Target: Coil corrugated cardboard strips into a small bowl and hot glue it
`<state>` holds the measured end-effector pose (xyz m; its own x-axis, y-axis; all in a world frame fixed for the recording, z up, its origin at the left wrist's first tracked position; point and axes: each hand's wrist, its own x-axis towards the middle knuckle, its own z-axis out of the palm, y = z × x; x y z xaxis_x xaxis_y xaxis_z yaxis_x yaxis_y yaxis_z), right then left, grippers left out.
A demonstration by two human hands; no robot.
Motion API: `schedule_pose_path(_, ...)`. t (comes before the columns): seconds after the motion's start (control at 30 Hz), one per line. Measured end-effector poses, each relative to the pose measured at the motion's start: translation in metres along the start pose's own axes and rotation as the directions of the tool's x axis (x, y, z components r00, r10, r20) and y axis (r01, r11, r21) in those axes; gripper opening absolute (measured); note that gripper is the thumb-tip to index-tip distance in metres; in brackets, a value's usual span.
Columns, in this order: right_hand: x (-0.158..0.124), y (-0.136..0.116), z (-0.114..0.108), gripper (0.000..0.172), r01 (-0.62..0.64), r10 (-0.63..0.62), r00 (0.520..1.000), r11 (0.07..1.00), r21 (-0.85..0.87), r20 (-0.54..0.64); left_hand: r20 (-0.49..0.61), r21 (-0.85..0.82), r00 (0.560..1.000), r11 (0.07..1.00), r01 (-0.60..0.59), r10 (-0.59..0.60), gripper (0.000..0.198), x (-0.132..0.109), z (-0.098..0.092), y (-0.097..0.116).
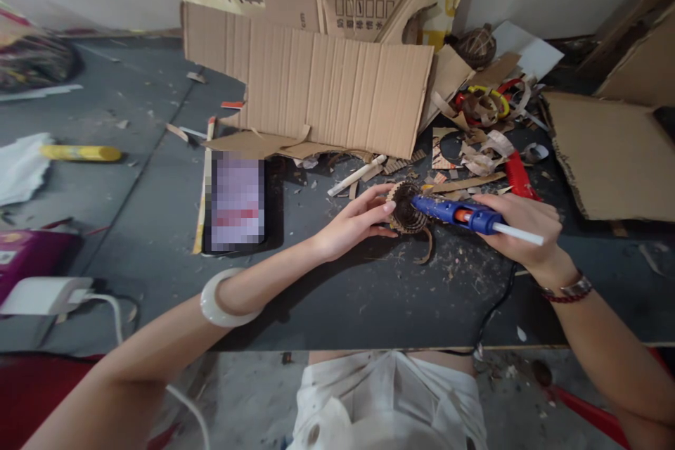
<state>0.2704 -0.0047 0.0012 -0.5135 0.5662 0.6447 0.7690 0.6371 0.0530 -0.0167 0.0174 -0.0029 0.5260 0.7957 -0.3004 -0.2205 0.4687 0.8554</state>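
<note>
Head view: we see the left hand clamped on a cardboard coil, the right hand clamped on a glue gun overlapping it; phone blurred.

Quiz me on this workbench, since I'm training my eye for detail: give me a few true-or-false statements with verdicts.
1. The right hand grips a blue hot glue gun. True.
2. The left hand holds a pair of scissors. False: it holds a coiled cardboard disc.
3. A white bangle circles the left hand's wrist. True.
4. The white glue stick lies loose on the bench. False: the white glue stick sticks out of the back of the glue gun.
</note>
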Motion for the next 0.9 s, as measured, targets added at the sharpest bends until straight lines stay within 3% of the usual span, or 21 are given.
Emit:
schedule_pose_path(0.37, 0.0052, -0.0025, -0.0063, 0.037, -0.033, 0.033, 0.999, 0.999, -0.011, -0.024, -0.011, -0.006, 1.000, 1.000, 0.005, -0.005, 0.044, 0.0004, 0.0004, 0.0006)
schedule_pose_path(0.6, 0.0096, -0.0042, -0.0048, 0.028, -0.047, 0.045, 0.998, 0.997, -0.064, -0.035, 0.017, -0.005, 1.000, 1.000, -0.002, 0.002, 0.041, 0.0012, -0.0004, 0.0004)
schedule_pose_path(0.9, 0.0043, -0.0009, -0.0018, 0.031, -0.035, 0.035, 0.999, 0.999, -0.011, -0.016, 0.012, -0.007, 1.000, 1.000, -0.001, 0.001, 0.040, 0.0010, -0.0020, -0.0006)
